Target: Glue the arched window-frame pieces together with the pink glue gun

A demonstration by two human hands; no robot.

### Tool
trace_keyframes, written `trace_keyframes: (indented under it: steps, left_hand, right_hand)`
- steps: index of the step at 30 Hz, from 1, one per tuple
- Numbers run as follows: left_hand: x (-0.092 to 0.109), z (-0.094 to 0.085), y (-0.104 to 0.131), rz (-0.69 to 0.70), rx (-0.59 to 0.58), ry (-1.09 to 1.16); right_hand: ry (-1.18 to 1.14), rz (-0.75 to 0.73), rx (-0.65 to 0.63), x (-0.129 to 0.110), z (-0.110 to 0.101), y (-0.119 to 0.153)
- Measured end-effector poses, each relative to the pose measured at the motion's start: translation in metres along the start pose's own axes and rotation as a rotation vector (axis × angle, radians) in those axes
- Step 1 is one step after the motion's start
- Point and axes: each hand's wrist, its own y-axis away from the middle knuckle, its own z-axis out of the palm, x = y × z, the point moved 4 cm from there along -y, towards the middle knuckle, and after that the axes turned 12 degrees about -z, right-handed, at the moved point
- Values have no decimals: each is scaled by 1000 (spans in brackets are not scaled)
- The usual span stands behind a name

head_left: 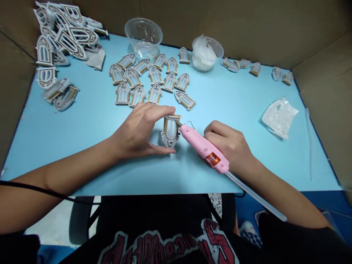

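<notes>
Between thumb and fingers, my left hand (143, 128) grips a small arched window piece (171, 132), white-grey with gold edges, its pointed end toward me. My right hand (228, 141) is wrapped around a pink hot glue gun (202, 145). The gun's metal tip meets or nearly meets the upper right of the window piece; exact contact is hard to tell. A long clear glue stick (255, 196) sticks out of the gun's back end. Just beyond my left hand lie several similar window pieces (138, 96) in loose rows.
A pile of larger arched frames (70, 43) fills the back left. Two clear plastic bowls stand at the back: one bowl (144, 36) and another with white material (205, 55). On the right lie a crumpled white sheet (279, 117) and a clear stick (309, 143). Cardboard walls (247, 25) enclose the table.
</notes>
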Motion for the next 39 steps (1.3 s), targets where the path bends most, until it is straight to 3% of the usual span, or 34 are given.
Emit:
trace_keyframes:
  steps: [9, 15, 39]
  left_hand:
    - [1, -2, -1, 53, 38, -11]
    - [2, -1, -1, 11, -10, -34]
    - [1, 2, 0, 45, 20, -42]
  right_hand:
    - [-8, -11, 41, -1, -1, -1]
    - [-20, -32, 35, -2, 0, -1]
    - [-8, -26, 50, -4, 2, -2]
